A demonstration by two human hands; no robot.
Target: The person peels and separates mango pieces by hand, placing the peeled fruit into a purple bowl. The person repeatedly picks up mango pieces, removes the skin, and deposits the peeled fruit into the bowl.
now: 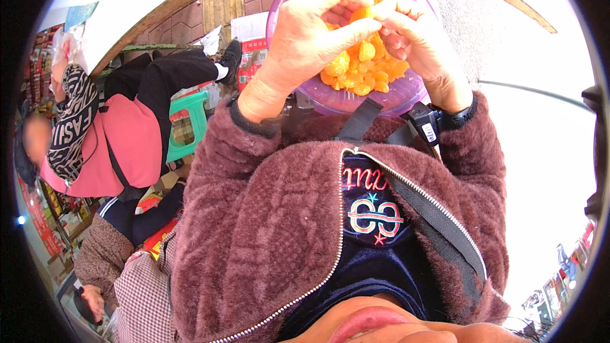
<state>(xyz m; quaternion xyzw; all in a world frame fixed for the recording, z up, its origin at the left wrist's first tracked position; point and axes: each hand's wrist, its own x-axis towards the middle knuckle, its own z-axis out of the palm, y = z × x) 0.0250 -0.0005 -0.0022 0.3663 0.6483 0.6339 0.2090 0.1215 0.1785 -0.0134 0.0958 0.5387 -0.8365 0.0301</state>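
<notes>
My left hand [312, 33] and my right hand [419, 40] meet above a purple translucent plastic basin [400, 100]. Between their fingertips is a peeled orange citrus piece [361, 13], held by the left thumb and fingers. The right thumb and fingertips pinch at its right side, partly hiding it. Below the hands, a heap of peeled orange citrus segments [364, 74] lies in the basin, with a larger peeled cluster [337, 64] at its left. The basin stands just beyond my brown fleecy jacket [267, 205].
A person in a pink vest [131, 140] sits at left on a green plastic stool [188, 147]. Another person in a checked garment [143, 290] is at lower left. A red and white printed box [250, 59] stands beside the basin. A curved wooden edge [190, 0] crosses the top.
</notes>
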